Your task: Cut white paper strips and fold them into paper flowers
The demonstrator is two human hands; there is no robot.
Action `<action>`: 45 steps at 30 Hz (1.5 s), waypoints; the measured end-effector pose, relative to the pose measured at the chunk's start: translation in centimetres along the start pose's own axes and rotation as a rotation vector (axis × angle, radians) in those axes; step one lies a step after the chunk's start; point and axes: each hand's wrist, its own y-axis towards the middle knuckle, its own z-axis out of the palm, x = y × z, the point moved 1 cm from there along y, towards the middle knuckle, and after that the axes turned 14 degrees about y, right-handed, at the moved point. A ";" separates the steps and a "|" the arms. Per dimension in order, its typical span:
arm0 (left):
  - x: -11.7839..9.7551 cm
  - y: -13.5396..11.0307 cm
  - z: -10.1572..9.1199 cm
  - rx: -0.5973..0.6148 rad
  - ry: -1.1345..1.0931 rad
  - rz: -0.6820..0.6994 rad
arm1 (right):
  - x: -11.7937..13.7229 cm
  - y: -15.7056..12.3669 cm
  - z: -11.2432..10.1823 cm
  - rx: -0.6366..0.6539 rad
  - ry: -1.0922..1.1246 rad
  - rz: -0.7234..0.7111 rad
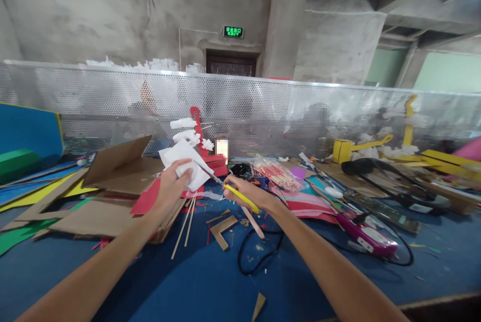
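My left hand [173,182] is raised over the blue table and grips a piece of white paper or tissue [184,163], fingers wrapped round it. My right hand [248,193] is closed on yellow-handled scissors [229,189]; the blades point left and up and touch the paper's lower edge. Thin wooden sticks [185,226] lie on the table just below the hands.
Brown cardboard sheets [116,182] and coloured foam lie at left. A bag of red sticks [276,172], a pink glue gun [366,237] with a black cable [255,257], black headphones [379,169] and yellow shapes [351,147] sit at right. A perforated metal screen [263,106] closes the back.
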 end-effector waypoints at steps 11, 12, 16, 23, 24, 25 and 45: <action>-1.2 -0.6 0.5 0.010 0.036 0.086 | 0.9 -0.6 0.4 0.059 0.000 0.038; -1.2 -0.6 0.5 0.008 0.032 0.097 | 0.9 -0.6 0.5 0.059 0.004 0.044; -1.1 -0.6 0.7 -0.005 0.047 0.097 | 0.5 -0.4 0.9 0.027 0.029 0.037; -1.0 -0.6 0.7 0.020 0.063 0.096 | 0.2 0.0 1.3 -0.026 0.076 0.032; -1.0 -0.6 0.7 0.018 0.071 0.102 | 0.3 0.0 1.3 -0.031 0.085 0.047; -1.0 -0.6 0.7 0.014 0.081 0.108 | 0.4 0.0 1.4 -0.041 0.089 0.059; -1.0 -1.0 1.0 0.004 0.090 0.127 | 1.2 -0.2 1.6 -0.107 -0.021 -0.030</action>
